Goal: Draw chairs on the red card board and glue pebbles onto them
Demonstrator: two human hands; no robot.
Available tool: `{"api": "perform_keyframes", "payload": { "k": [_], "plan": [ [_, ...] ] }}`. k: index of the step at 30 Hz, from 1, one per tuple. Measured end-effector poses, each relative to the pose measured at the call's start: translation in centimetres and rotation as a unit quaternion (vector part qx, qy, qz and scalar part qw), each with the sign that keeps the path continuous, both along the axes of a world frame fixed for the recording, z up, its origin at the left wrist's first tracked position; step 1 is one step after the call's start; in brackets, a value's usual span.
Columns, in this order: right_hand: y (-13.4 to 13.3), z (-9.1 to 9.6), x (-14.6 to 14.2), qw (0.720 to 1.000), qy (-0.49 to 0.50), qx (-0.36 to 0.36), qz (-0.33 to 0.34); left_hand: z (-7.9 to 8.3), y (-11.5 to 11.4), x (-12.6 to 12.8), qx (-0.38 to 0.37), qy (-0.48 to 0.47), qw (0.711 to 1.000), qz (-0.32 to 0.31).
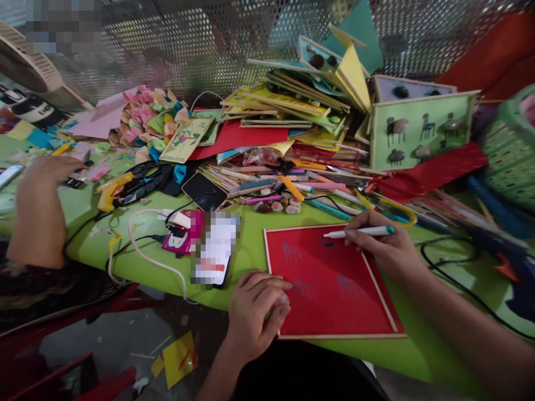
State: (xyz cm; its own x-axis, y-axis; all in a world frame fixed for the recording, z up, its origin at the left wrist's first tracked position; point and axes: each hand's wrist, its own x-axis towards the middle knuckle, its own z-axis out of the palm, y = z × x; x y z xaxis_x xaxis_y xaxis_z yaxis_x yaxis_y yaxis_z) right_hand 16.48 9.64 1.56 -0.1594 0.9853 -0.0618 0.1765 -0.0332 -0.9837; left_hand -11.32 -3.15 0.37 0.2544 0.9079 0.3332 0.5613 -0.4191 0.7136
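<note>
A red card [334,284] with a pale stick border lies on the green table [251,250] in front of me. Faint chair shapes are drawn on it. My right hand [382,248] is closed on a white marker with a teal cap [359,231], held sideways over the card's upper right edge. My left hand [257,314] rests on the card's lower left corner with its fingers curled and pressed on the border.
Another person's hand [42,189] rests on the table at far left. A phone [215,250], cables, a yellow glue gun [111,189], scissors, pens and small stones lie beyond the card. Stacked craft cards [418,131], paper flowers and a green basket [512,150] crowd the back.
</note>
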Motion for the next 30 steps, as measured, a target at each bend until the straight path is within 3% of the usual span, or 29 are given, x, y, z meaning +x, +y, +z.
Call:
{"api": "perform_keyframes", "payload": {
  "k": [30],
  "plan": [
    [0.07,-0.49,0.27,0.999,-0.026,0.037,0.021,-0.08,0.04,0.02,0.008,-0.001,1.000,-0.004]
  ]
}}
